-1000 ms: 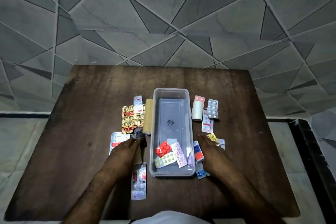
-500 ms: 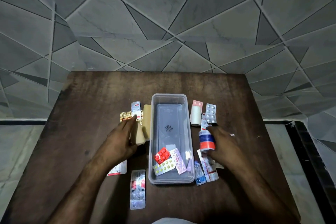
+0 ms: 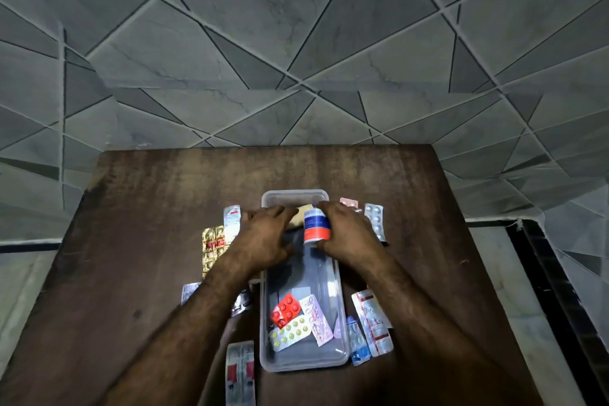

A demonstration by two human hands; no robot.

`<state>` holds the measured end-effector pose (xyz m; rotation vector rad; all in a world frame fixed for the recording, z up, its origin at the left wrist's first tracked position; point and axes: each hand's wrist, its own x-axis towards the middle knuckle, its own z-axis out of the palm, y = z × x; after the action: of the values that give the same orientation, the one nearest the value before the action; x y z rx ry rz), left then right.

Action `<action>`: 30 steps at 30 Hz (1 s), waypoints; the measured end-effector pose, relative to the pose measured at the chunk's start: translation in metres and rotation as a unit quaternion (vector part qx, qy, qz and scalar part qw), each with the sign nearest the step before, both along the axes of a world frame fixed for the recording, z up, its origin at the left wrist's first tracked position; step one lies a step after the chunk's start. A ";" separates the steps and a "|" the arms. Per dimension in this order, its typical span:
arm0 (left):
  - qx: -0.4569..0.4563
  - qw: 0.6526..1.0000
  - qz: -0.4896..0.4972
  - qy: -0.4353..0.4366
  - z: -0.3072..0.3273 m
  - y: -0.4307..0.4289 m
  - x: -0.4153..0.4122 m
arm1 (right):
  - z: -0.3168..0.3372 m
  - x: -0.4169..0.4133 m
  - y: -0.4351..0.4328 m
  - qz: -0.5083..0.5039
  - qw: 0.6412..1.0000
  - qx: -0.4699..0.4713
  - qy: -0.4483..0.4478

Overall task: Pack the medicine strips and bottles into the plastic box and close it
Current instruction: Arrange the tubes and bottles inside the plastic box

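Note:
A clear plastic box (image 3: 342,333) stands open in the middle of the dark wooden table (image 3: 138,241). At its near end lie a red strip (image 3: 286,306), a yellow-pill strip (image 3: 290,334) and a pink strip (image 3: 317,318). Over the box's far end, my right hand (image 3: 346,234) grips a blue, white and red bottle (image 3: 315,226). My left hand (image 3: 263,237) holds a beige bottle (image 3: 301,213) beside it. The box's middle is hidden by my hands.
Loose strips lie left of the box: a gold one (image 3: 212,249), a white-red one (image 3: 231,221), a long one (image 3: 240,372) near the front edge. Right of the box are a silver strip (image 3: 375,219), a pink item (image 3: 348,202), another strip (image 3: 372,323) and a blue sachet (image 3: 357,344).
Both hands have moved from beside the box to above its far end, the right carrying the blue-red bottle and the left carrying the beige bottle.

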<state>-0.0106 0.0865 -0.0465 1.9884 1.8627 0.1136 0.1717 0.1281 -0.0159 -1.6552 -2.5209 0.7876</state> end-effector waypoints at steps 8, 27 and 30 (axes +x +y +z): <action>-0.014 0.990 -0.022 0.140 -0.025 0.016 0.021 | -0.043 -0.016 0.010 0.014 0.996 0.035 -0.078; -0.025 0.990 0.044 0.133 -0.032 0.025 0.034 | -0.044 -0.021 0.003 0.048 0.989 0.052 -0.131; -0.025 0.989 0.082 0.120 -0.029 0.027 0.034 | -0.046 -0.018 0.001 0.044 0.989 0.066 -0.125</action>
<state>0.0233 0.1131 -0.0758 1.8837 2.1561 -0.1310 0.1534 0.1296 -0.0616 -1.7058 -2.7597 0.4284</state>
